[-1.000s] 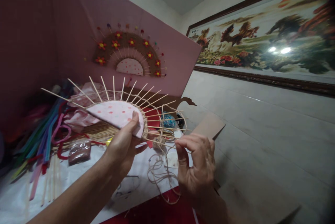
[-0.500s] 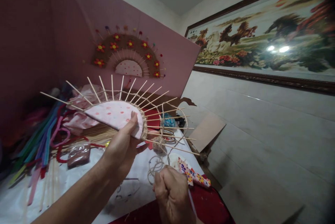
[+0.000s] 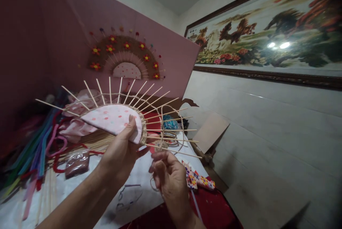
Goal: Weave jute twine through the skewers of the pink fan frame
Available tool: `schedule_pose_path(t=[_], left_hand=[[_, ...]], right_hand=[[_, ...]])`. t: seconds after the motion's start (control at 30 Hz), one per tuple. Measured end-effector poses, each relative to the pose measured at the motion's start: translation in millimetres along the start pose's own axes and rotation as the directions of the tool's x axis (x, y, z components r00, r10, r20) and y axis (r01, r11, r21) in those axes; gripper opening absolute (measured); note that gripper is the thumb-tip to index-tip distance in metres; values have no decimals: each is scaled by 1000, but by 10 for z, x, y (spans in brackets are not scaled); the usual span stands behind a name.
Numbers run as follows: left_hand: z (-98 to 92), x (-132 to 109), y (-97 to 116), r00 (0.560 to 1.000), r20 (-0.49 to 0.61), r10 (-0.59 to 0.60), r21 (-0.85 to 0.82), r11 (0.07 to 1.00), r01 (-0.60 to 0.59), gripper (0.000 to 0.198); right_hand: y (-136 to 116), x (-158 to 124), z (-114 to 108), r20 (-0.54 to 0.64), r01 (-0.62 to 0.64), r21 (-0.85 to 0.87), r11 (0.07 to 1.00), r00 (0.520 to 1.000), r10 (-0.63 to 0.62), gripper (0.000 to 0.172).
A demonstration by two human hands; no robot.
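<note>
My left hand (image 3: pixel 124 147) grips a half-round panel (image 3: pixel 113 118) covered in pale pink spotted cloth, thumb on its face and fingers behind. Thin wooden sticks (image 3: pixel 152 97) fan out from its curved edge, where twine is woven in tight rows. Looser twine (image 3: pixel 182 123) winds between the outer parts of the sticks and loops down on the right. Just below the lowest sticks, my right hand (image 3: pixel 169 175) has its fingers curled in on the twine, its end of which is mostly hidden. A twine ball (image 3: pixel 161 146) shows beyond the sticks.
On the white-covered table (image 3: pixel 107 200) lie coloured pipe cleaners (image 3: pixel 36 150), a plastic-wrapped brown packet (image 3: pixel 77 163), a bundle of sticks and blue yarn (image 3: pixel 170 122). Behind, a pink board (image 3: pixel 171 54) bears a finished-looking flowered half-round piece (image 3: pixel 127 59). Flower-patterned cloth (image 3: pixel 199 179) lies at right.
My right hand has risen towards the lowest sticks and loosened from a fist into curled fingers. The panel stays in my left hand, and the whole view has shifted slightly.
</note>
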State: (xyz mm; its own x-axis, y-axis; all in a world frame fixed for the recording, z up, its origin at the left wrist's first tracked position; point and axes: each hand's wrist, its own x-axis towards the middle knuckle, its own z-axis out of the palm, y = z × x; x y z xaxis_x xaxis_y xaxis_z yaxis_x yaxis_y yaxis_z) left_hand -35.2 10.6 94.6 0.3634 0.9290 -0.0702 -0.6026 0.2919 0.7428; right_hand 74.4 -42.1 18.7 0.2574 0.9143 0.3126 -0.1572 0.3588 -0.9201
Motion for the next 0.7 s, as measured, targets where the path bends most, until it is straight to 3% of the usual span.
schedule_pose_path(t=[0.2,0.37,0.57,0.7], left_hand=[[-2,30,4,1000,-8,11,3,1000,-11,21],[-4,43,24,999,-32,32,-8,999,-33,20],[-30,66,4,999,-18,40,-17,999,-41,21],[-26,78,-53,999,19,32,5,999,-32,21]], right_hand=[[-40,0,58,-29,-39,111,993,999,42,28],[41,-167,30,-54,-14,116,993,998,20,34],[165,-278,-27,-104,-99,-71,992,990,92,49],[337,-276,-112,-72,-88,-122,989,994,80,43]])
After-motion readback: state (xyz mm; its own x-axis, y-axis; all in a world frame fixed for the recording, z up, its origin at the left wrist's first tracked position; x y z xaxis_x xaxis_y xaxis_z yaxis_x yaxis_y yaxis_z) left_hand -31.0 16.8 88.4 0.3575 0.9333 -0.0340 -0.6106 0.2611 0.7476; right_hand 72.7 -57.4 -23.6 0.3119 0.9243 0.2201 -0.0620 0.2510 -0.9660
